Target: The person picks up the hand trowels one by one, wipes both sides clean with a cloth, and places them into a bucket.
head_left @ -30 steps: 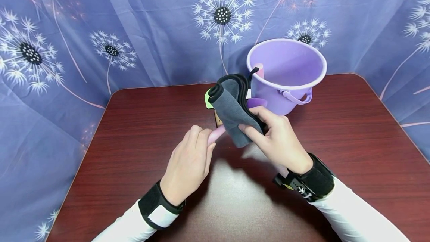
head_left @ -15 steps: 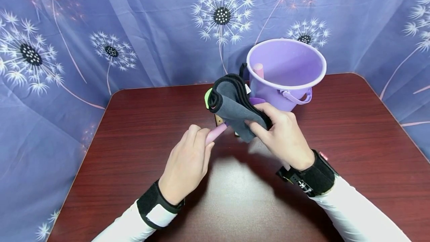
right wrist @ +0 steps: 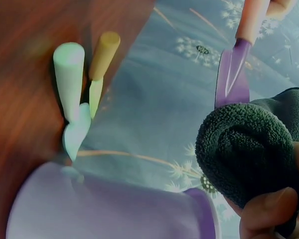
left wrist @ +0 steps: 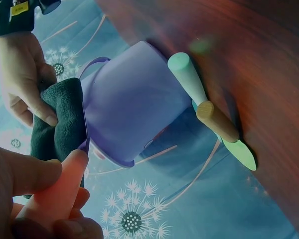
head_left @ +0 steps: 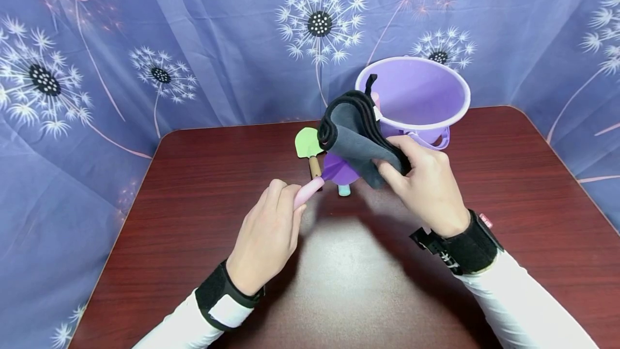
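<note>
Purple trowel (head_left: 334, 170) with a pink handle (head_left: 308, 192) is up off the worktop (head_left: 208, 193), that handle clasped in the fingers of the left hand (head_left: 263, 236), the blade reaching out ahead of them. The right hand (head_left: 428, 187) pinches a folded grey cloth (head_left: 356, 141) with black edging between thumb and fingers; the cloth hides part of the blade, and I cannot tell how firmly the two touch. Beyond the right fingers stands a lilac bucket (head_left: 426, 88). Past the left fingers lie a green trowel (head_left: 307, 143) and a blue-handled trowel (head_left: 344, 190), partly hidden. Pressure on the blade could twist the handle if the left grip is slack; loosely pinched folds could slip or unroll, and a wide right-hand swing could knock the bucket
</note>
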Demonstrator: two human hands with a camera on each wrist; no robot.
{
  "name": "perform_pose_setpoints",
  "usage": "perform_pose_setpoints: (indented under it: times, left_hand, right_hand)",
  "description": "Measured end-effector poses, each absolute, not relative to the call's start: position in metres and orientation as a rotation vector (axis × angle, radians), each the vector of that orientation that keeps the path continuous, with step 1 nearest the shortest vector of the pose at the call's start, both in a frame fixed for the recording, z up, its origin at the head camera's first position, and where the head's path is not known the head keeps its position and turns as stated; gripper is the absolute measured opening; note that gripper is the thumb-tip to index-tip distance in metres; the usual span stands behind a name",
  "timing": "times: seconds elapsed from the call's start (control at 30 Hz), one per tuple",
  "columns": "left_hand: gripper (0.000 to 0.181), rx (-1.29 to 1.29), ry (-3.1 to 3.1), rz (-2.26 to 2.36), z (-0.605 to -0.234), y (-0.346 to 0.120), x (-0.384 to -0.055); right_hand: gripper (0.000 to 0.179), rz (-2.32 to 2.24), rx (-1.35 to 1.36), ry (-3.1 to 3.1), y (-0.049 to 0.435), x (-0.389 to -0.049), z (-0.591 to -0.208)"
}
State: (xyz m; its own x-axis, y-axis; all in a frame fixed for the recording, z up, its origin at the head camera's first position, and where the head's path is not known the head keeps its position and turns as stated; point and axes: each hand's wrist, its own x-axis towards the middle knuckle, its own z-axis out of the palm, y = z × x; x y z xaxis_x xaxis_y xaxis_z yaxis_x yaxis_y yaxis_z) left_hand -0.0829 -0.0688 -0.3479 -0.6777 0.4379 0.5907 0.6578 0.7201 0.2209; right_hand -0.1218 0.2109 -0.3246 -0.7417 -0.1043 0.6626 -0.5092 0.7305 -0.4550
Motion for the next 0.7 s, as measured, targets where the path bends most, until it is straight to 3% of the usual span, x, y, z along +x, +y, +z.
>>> perform_pose_setpoints:
  times: [0.7]
  left_hand:
    - [0.023,-0.822,-2.454,-0.698,-0.343,-0.072,-0.082]
  right_hand:
    - [0.032,0.507,0.539,-2.166,0.225,-0.122,-0.318]
